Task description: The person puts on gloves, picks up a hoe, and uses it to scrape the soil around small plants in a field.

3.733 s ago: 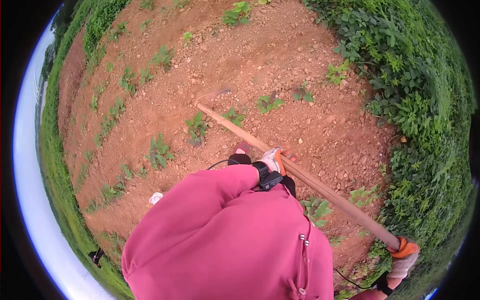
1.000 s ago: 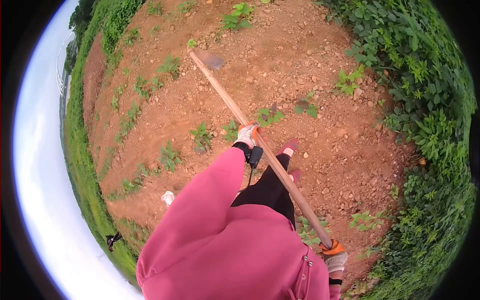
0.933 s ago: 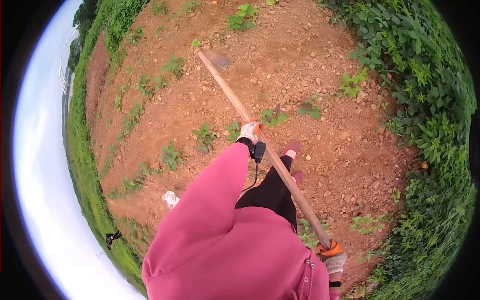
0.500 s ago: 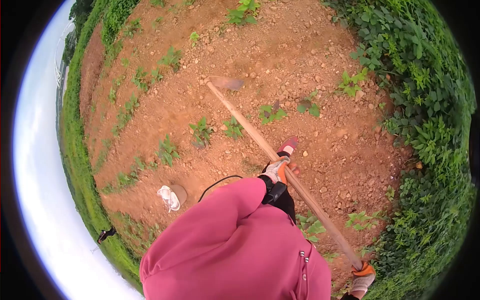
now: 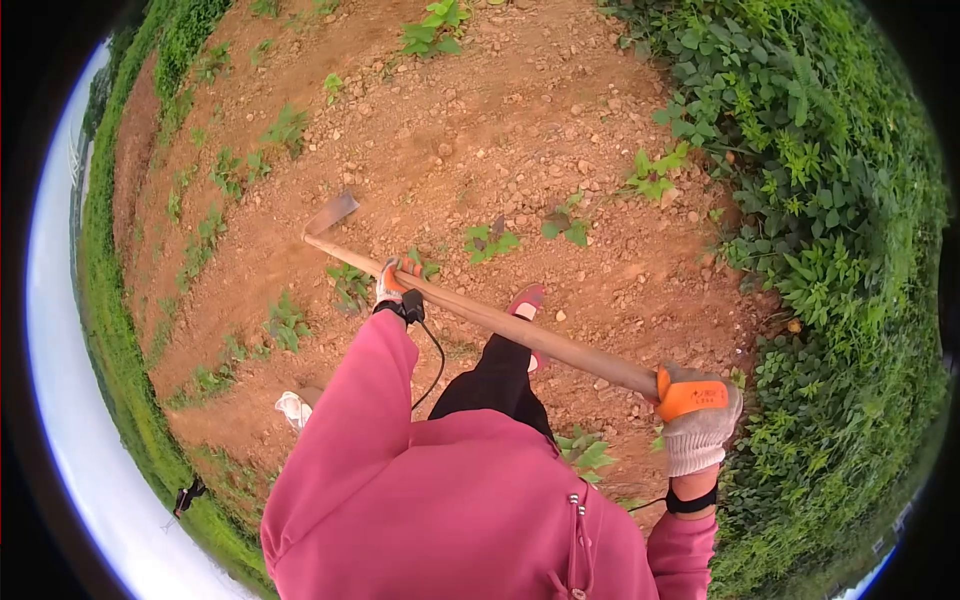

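Observation:
A hoe [image 5: 500, 322] with a long wooden handle slants across the view in front of my body. Its metal blade [image 5: 335, 212] is at the upper left, close over the reddish soil. My left hand [image 5: 391, 284], in a white and orange work glove, is wrapped round the handle not far from the blade. At the handle's other end, on the right, my right hand [image 5: 697, 405] in a matching glove grips the wood. Small leafy plants [image 5: 490, 241] grow just beyond the handle, and another plant [image 5: 350, 287] is partly behind my left hand.
Dense green vines [image 5: 840, 220] border the soil on the right. My foot in a red shoe [image 5: 527, 302] stands below the handle. A white bundle [image 5: 294, 409] lies at the left, partly hidden by my sleeve. Far off at the lower left is another person [image 5: 188, 496].
The hoe's blade has swung left and nearer, and the handle lies flatter. My left hand has moved left and toward the blade; my right hand has come up with the handle's end.

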Tool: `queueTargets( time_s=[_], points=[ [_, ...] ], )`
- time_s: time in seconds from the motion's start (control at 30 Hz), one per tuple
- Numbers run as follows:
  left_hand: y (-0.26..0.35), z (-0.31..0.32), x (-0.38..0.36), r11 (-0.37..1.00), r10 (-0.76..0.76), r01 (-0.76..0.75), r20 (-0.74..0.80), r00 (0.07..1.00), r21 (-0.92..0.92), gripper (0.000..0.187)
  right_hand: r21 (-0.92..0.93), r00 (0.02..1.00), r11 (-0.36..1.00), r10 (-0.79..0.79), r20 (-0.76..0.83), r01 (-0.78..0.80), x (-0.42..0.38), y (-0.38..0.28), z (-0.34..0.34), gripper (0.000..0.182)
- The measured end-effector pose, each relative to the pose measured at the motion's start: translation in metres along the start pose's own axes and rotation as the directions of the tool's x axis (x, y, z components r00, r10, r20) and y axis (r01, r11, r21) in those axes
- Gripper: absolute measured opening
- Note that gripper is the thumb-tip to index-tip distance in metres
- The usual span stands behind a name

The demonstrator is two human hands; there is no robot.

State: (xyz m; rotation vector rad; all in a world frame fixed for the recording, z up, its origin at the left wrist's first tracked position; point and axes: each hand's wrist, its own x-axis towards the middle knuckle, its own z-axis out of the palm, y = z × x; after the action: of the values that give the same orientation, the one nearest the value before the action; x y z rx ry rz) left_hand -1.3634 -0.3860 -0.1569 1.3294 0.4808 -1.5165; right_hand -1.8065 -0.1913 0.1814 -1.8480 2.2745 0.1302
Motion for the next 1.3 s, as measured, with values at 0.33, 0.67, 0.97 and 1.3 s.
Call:
queueTargets(
  time_s=[0.33,0.67,0.97,1.3],
  points=[
    [-0.126,0.078,-0.067,0.997,-0.079,0.078,-0.081,0.994,-0.023,0.011,-0.317,0.971,0.948,0.096,0.221,-0.022,0.025,0.072,-0.068,0.028],
    [-0.258,0.139,-0.098,0.973,-0.182,0.19,0.066,0.981,-0.135,0.018,-0.394,0.945,0.919,0.133,0.3,-0.005,-0.002,0.193,-0.104,0.035],
    [-0.374,0.166,-0.147,0.974,-0.21,0.217,0.105,0.972,-0.062,0.025,-0.396,0.714,0.885,0.44,0.544,-0.244,-0.089,0.325,-0.103,0.069],
    [-0.418,0.188,-0.237,0.921,-0.389,0.385,0.078,0.918,0.06,0.021,-0.266,0.839,0.944,0.303,0.451,-0.197,-0.149,0.393,-0.168,0.058]
  ],
)
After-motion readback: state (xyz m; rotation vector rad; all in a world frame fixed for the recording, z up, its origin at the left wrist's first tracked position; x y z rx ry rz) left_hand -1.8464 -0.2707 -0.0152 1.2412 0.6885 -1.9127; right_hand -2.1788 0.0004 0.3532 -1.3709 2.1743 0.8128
